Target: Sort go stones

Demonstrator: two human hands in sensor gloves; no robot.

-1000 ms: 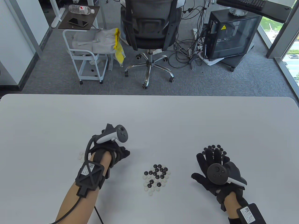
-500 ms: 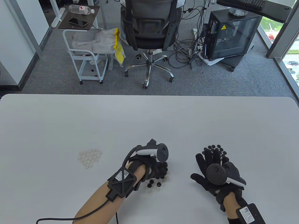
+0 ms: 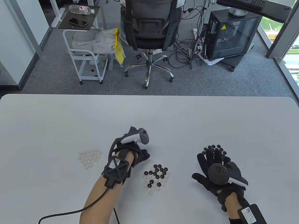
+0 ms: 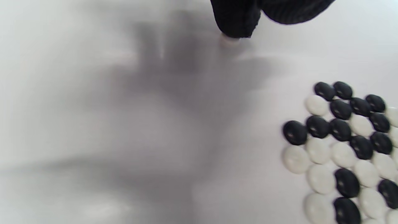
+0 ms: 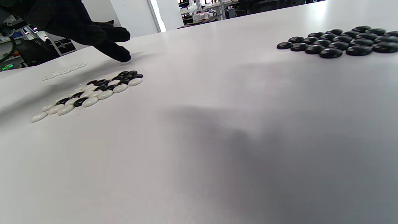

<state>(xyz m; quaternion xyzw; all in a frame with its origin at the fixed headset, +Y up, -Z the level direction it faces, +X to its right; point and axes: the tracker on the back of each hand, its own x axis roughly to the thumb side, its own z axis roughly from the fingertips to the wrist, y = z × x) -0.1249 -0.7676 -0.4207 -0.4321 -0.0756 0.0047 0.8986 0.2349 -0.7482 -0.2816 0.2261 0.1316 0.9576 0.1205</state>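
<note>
Sorting partway done: white pile (image 3: 90, 158) lying left on bench (image 3: 149, 116), black pile (image 3: 216, 149) right, mixed stones (image 3: 156, 178) waiting between; left hand (image 3: 137, 155) fingers (image 4: 238, 18) pinching white stone (image 4: 229, 41), right hand (image 3: 213, 168) resting flat, released

On the white table (image 3: 163, 116) lie three groups of small round glossy Go stones. The all-white cluster (image 3: 90, 158) at the left holds roughly nineteen. The all-black cluster (image 3: 216, 149), partly under a gloved hand, shows about a dozen. The mixed heap (image 3: 156, 178) in the middle counts about fifteen black and a similar number of white, edges hard to separate.
</note>
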